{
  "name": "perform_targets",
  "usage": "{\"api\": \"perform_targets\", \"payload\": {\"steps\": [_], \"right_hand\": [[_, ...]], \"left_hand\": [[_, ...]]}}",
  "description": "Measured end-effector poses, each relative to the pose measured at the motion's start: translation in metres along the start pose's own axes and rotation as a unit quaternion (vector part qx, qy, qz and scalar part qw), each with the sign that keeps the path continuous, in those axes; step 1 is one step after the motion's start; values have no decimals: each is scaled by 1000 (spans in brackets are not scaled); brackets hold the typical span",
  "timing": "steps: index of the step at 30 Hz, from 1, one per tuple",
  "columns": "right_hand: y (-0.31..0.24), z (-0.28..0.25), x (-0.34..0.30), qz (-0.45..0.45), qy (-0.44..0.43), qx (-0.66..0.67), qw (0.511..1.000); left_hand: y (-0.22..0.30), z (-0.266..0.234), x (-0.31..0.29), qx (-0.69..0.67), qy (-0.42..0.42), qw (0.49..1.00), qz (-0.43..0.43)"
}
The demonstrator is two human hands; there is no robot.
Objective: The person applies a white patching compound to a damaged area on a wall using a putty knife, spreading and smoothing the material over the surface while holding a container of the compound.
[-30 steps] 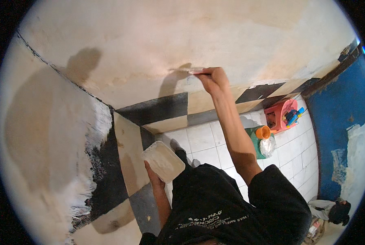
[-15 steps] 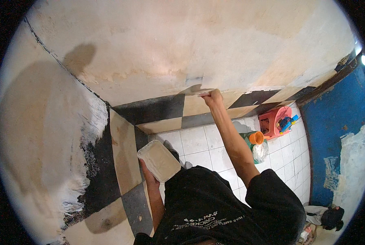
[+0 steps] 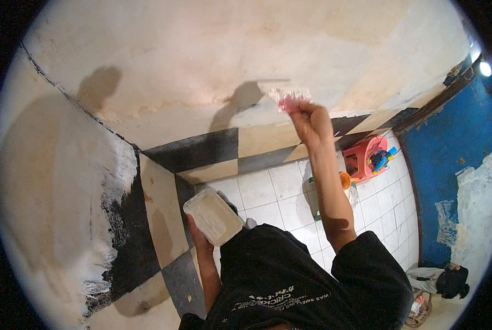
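Note:
My right hand, arm stretched out, pinches a pink putty spreader. Whitish paste coats its blade, which is near the cream wall; I cannot tell whether it touches. Low on the left, my left hand grips the side of a pale rectangular tub, tilted so its inside shows. White paste smears cover the tub's bottom. The hand's shadow falls on the wall just left of the spreader.
Black and cream checks run along the wall's foot. White floor tiles lie below. A pink plastic stool carries blue and yellow items; an orange cup stands nearby. A person is at far right, by a blue wall.
My right hand has moved up and to the right with the spreader, whose paste-covered face now shows. The left hand and tub have hardly moved.

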State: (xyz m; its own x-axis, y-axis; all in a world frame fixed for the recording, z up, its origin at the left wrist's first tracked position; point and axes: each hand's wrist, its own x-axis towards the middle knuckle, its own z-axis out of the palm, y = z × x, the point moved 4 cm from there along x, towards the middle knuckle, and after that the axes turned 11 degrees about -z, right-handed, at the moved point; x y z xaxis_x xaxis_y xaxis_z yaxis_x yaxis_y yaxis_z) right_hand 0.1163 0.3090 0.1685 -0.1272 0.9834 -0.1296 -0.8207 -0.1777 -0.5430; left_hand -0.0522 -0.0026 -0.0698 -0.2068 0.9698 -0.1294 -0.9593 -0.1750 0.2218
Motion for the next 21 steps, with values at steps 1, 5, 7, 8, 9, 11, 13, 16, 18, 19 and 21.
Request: {"api": "perform_targets", "payload": {"steps": [1, 5, 7, 8, 9, 11, 13, 16, 18, 19, 21], "right_hand": [[16, -32, 8, 17, 2, -14, 1000], [70, -66, 21, 96, 103, -25, 990], [95, -71, 42, 115, -36, -243, 962], [101, -68, 62, 95, -167, -460, 867], [106, -65, 83, 36, -233, -540, 808], [101, -59, 127, 49, -195, -442, 874], [92, -51, 145, 76, -201, -429, 877], [73, -34, 108, 32, -226, -462, 857], [56, -44, 78, -52, -188, -315, 929], [49, -36, 45, -69, -183, -298, 934], [43, -30, 6, -22, -90, -217, 972]], "left_hand": [[-1, -2, 0, 2, 4, 1000, -3], [1, 8, 0, 188, 265, 946, 2], [5, 7, -4, 189, 274, 943, 9], [4, 6, -3, 181, 277, 944, 6], [2, 7, -2, 174, 278, 945, 1], [-2, 31, 7, 176, 252, 952, -6], [-3, 33, 6, 173, 253, 952, -8], [-4, 25, 1, 153, 255, 955, -4], [-7, 30, 2, 138, 222, 965, -11], [-6, 26, 0, 140, 227, 964, -3], [-7, 19, -2, 150, 231, 961, 7]]}}
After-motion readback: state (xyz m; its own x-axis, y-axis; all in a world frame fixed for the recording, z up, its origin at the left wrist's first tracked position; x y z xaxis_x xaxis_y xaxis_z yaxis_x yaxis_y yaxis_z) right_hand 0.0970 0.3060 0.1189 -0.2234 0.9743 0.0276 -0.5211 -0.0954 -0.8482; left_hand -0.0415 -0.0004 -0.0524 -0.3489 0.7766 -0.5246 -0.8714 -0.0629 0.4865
